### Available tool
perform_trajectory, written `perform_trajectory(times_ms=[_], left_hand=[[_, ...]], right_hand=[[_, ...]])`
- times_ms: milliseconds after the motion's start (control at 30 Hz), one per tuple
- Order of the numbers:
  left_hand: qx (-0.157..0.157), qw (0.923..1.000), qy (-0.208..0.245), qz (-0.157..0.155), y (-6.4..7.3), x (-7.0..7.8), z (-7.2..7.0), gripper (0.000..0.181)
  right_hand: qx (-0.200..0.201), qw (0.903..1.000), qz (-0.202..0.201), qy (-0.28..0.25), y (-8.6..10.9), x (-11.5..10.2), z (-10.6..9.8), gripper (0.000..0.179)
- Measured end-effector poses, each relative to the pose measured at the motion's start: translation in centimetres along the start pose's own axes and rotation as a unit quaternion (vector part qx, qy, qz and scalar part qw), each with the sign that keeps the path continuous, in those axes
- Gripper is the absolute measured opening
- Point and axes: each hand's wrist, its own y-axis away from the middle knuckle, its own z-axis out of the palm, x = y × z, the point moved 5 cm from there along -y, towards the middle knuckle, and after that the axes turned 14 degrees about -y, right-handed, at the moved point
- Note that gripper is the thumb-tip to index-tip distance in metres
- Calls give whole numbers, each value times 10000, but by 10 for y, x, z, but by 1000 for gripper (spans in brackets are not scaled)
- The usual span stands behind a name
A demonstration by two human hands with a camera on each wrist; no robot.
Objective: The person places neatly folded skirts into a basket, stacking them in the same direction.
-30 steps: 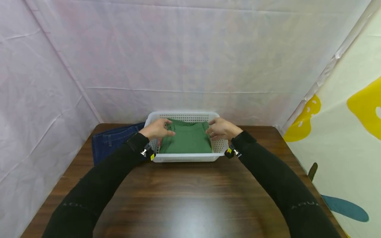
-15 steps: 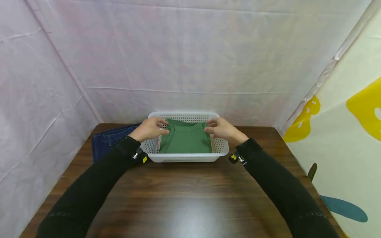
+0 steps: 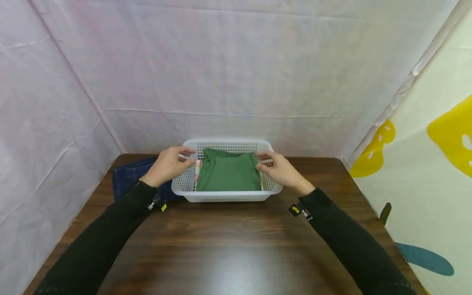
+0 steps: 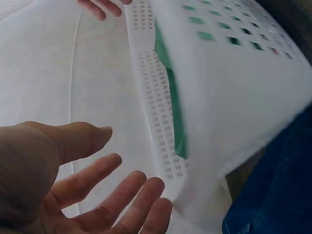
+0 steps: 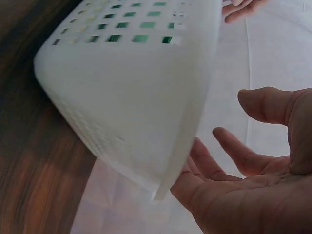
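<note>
A white plastic basket (image 3: 228,196) with perforated walls stands against the back of the table. Inside lies a folded green garment (image 3: 229,174), over a pink and white patterned cloth (image 3: 197,170) that shows at its left edge. My left hand (image 3: 169,164) is at the basket's left end, fingers spread and nothing in them. In the left wrist view its fingertips come right up to the basket's rim. At the opposite end, my right hand (image 3: 279,169) has its fingers loosely extended; in the right wrist view they overlap the rim of the basket (image 5: 126,97).
Folded blue jeans (image 3: 129,176) lie left of the basket, partly behind the left hand. The brown wooden table (image 3: 236,237) meets a white fabric wall (image 3: 236,82) at the back. A patterned sheet (image 3: 424,196) hangs on the right.
Both hands have drawn apart from over the green garment, the left moving outward to the left and the right shifting slightly right. The garment and basket stay in place.
</note>
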Motion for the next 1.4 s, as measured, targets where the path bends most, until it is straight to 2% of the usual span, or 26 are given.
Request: perform_trajectory(times_ms=[133, 200, 233, 367, 433, 567, 700, 867, 1000, 1100, 1233, 1400], left_hand=[[213, 9998, -3, -67, 13, -12, -1, 41], [448, 9989, -47, -122, 16, -28, 6, 44], [464, 9987, -67, -195, 18, -32, 6, 44], [670, 9967, -161, -439, 28, -43, 3, 44], [654, 9961, -188, -560, 34, -40, -7, 41], [821, 9933, -396, -717, 42, -58, -7, 43], [527, 9927, -603, -900, 50, -80, 1, 51], [-143, 9863, -1123, -1203, 55, -108, 15, 63], [-609, 9798, -1602, -1027, 59, -125, 27, 68], [-670, 9798, -1762, -670, 60, -132, 31, 65], [-631, 9799, -1830, -477, 64, -135, 31, 61], [-848, 9771, -1807, -731, 73, -136, 28, 62]], right_hand=[[128, 9992, -322, 186, 9, 0, 2, 45], [179, 9981, -523, 268, 14, -1, 4, 46], [197, 9975, -613, 304, 16, -1, 5, 46], [214, 9936, -966, 547, 25, -3, 11, 48], [205, 9907, -1133, 725, 28, -4, 14, 49], [179, 9829, -1496, 1056, 34, -10, 23, 49], [111, 9740, -1834, 1325, 35, -15, 32, 49], [-9, 9675, -1951, 1606, 33, -19, 43, 50], [-104, 9665, -1925, 1692, 33, -21, 51, 52], [-137, 9657, -1924, 1737, 33, -22, 55, 52], [-217, 9615, -1997, 1873, 34, -24, 63, 53], [-362, 9520, -2259, 2034, 35, -29, 76, 54]])
